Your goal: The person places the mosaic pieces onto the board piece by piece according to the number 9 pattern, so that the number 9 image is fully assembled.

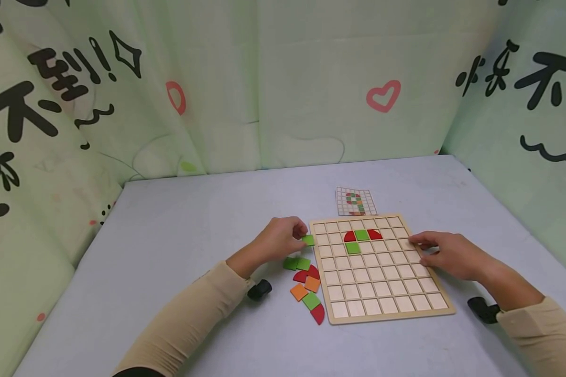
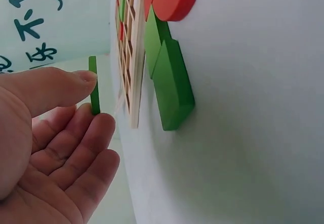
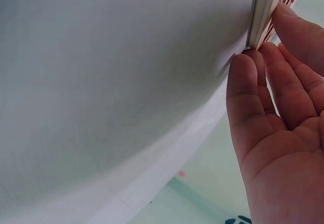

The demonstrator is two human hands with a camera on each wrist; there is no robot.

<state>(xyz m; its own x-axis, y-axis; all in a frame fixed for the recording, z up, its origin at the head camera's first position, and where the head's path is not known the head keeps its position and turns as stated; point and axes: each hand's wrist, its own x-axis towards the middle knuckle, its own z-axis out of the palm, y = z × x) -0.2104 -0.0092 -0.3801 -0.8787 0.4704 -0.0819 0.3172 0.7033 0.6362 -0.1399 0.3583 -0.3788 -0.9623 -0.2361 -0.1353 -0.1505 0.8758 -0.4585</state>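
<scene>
My left hand [image 1: 283, 235] pinches a green square tile [image 2: 94, 87] between thumb and fingertips, beside the left edge of a wooden grid board [image 1: 391, 317]. On the board lie a green square [image 1: 361, 235] between two red quarter-circle tiles [image 1: 374, 234], and another green square [image 1: 353, 248] below. My right hand [image 1: 457, 256] rests at the board's right edge, its thumb on the frame [image 3: 268, 16] and its fingers against the side. Left of the board, loose green tiles [image 1: 303, 264], orange squares [image 1: 313, 284] and red quarter circles [image 1: 318, 313] lie in a loose column.
A card [image 1: 357, 201] printed with a coloured pattern on a grid lies just behind the board. The white table [image 1: 207, 220] meets printed curtains [image 1: 302, 94] at the back and sides. Dark wrist-worn devices [image 1: 259, 289] sit below both wrists.
</scene>
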